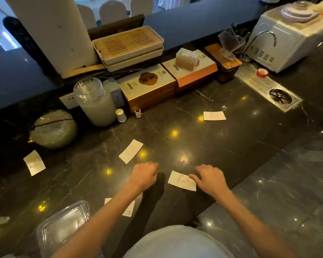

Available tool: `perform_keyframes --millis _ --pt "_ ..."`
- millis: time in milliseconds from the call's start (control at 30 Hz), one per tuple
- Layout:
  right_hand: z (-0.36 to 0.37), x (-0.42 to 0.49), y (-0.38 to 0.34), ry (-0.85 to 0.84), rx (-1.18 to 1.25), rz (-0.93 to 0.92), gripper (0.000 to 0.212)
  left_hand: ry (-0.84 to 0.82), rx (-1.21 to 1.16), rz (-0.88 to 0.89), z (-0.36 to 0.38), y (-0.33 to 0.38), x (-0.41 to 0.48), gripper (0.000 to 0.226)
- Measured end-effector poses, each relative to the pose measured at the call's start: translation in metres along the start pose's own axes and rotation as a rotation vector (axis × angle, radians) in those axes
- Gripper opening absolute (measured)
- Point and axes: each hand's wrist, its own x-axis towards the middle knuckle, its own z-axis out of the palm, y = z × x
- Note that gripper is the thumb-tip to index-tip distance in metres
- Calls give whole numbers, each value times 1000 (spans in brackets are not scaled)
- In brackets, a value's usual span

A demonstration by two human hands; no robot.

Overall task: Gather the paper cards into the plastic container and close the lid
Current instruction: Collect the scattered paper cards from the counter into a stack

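Right hand (210, 178) rests spread on the near card (182, 181), fingertips pinning its edge to lift it; left hand (145, 175) curled, empty. Container (62, 227) waits near-left on the table (222, 146); other cards lie scattered.

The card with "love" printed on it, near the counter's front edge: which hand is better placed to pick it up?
The right hand. Its fingers already rest at the "love" card's right edge, while the left hand sits curled on the counter, apart from it.

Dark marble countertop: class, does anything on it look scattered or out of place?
Yes. Small white paper cards lie scattered at odd angles: far left, centre, far right, one under the right hand, another beneath the left forearm. None is in the clear plastic container.
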Motion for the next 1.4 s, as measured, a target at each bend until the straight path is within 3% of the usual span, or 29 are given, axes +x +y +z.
perform_keyframes --millis 133,300,567,700,833,900,1000,1067,1133,1267,1400 --pt "21 12 -1 -188 13 -85 53 -101 -25 18 30 44 16 25" --pt "42 26 14 -224 49 -135 56 -164 -87 -33 65 69 31 54" --pt "67 41 29 -213 131 -269 42 -143 -88 -107 83 75 42 53" --pt "72 51 33 -293 285 -254 38 -133 -135 -146 83 73 50 54" --pt "70 64 43 -433 663 -207 25 -85 -176 -177 77 71 66 49" --pt "64 74 53 -418 814 -150 21 -62 -337 -229 71 70 77 60" --pt "48 100 71 -350 1065 31 19 55 -779 -415 59 75 101 80" --pt "35 118 81 -319 1252 157 20 78 -1106 -558 47 86 121 79" --pt "21 131 85 -329 1384 210 21 43 -1429 -633 34 97 142 64" --pt "0 149 85 -414 1442 119 19 113 -1965 -581 20 113 179 36" --pt "-11 173 92 -536 1238 -68 7 218 -2014 -627 10 113 203 23"
